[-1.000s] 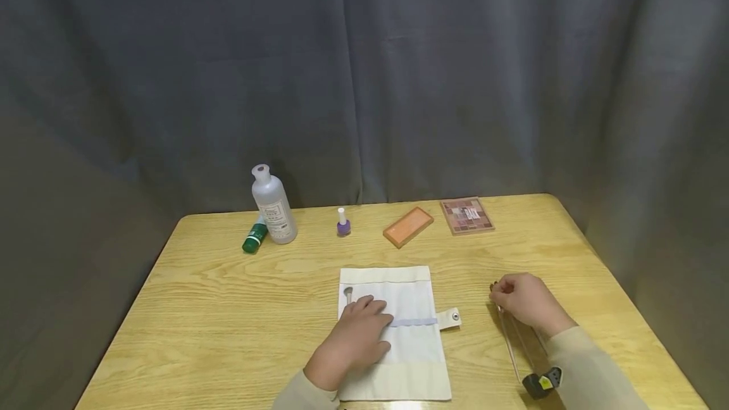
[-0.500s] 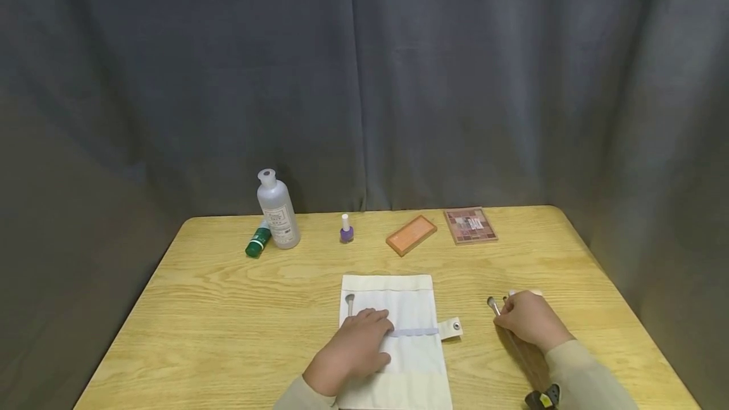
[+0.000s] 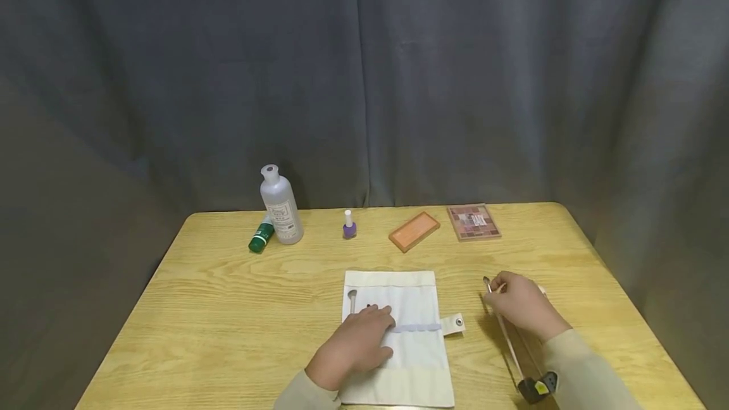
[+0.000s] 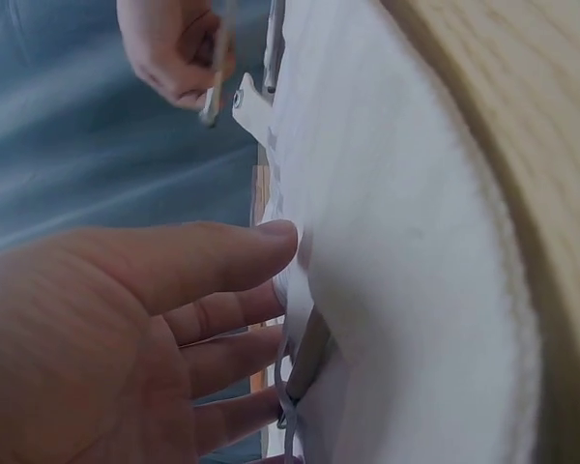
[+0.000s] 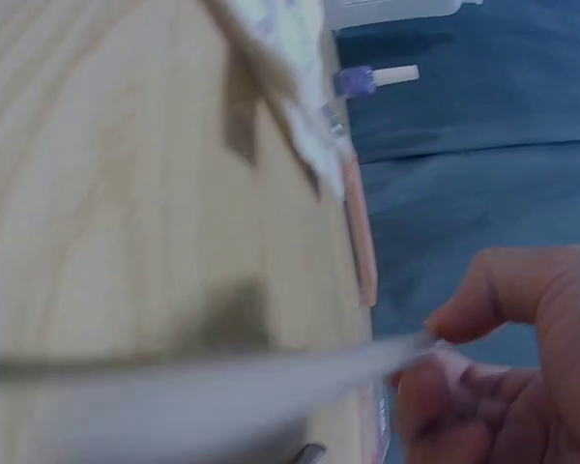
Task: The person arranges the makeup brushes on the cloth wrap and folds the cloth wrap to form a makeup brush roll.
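A white fabric brush roll point(image 3: 416, 385) lies unfolded on the table, with a snap tab point(image 3: 454, 323) on its right side. My left hand point(image 3: 359, 340) rests on its left half, fingers extended. A makeup brush point(image 3: 352, 299) shows its head beyond that hand, its handle mostly covered; in the left wrist view, fingers lie by the roll's elastic band point(image 4: 282, 372). To the right of the roll, my right hand point(image 3: 524, 305) pinches a slim makeup brush point(image 3: 505, 334) near its head, the handle slanting back toward the wrist. In the right wrist view the brush handle point(image 5: 271, 382) is blurred.
Along the back stand a clear bottle point(image 3: 280, 211) and a purple nail polish point(image 3: 349, 228). A green tube point(image 3: 262, 235), an orange case point(image 3: 414, 231) and an eyeshadow palette point(image 3: 474, 222) lie there too. Another thin handle point(image 3: 529, 350) lies under my right hand. Grey curtains point(image 3: 364, 81) surround the table.
My right hand has picked a brush up off the table; its shadow now falls apart from it. My left hand stays on the roll. The head view shifted slightly.
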A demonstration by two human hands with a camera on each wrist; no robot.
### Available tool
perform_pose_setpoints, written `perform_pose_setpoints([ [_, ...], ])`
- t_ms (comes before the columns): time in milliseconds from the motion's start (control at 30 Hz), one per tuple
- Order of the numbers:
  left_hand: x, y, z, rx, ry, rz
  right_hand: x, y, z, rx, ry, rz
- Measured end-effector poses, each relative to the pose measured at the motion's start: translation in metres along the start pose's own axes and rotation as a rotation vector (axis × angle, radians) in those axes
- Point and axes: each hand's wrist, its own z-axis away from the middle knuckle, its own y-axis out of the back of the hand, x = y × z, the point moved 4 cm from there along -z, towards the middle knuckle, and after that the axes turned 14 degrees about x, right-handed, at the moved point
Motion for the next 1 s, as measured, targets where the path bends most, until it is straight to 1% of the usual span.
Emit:
perform_pose_setpoints([
  [67,0.0,0.001,0.0,-0.005,0.007,0.005,-0.006,0.001,-0.005,0.002,0.001,-0.068],
  [167,-0.001,0.002,-0.001,-0.01,0.02,0.018,-0.013,0.003,-0.011,-0.008,-0.014,-0.205],
  [300,-0.001,0.003,-0.002,-0.013,0.034,0.027,-0.021,0.005,-0.016,0.002,-0.025,-0.384],
  [367,-0.001,0.002,-0.003,-0.015,0.037,0.027,-0.025,0.006,-0.018,0.007,-0.025,-0.439],
  [467,-0.001,0.0,-0.003,-0.016,0.033,0.021,-0.031,0.005,-0.021,0.005,-0.028,-0.497],
  [700,-0.002,-0.002,-0.001,-0.023,0.033,0.029,-0.044,-0.005,-0.03,-0.004,-0.015,-0.578],
  [867,-0.003,-0.002,0.001,-0.038,0.055,0.057,-0.06,-0.014,-0.036,0.001,0.035,-0.66],
  [1000,-0.004,-0.001,0.001,-0.037,0.051,0.053,-0.074,-0.023,-0.042,0.023,0.059,-0.683],
])
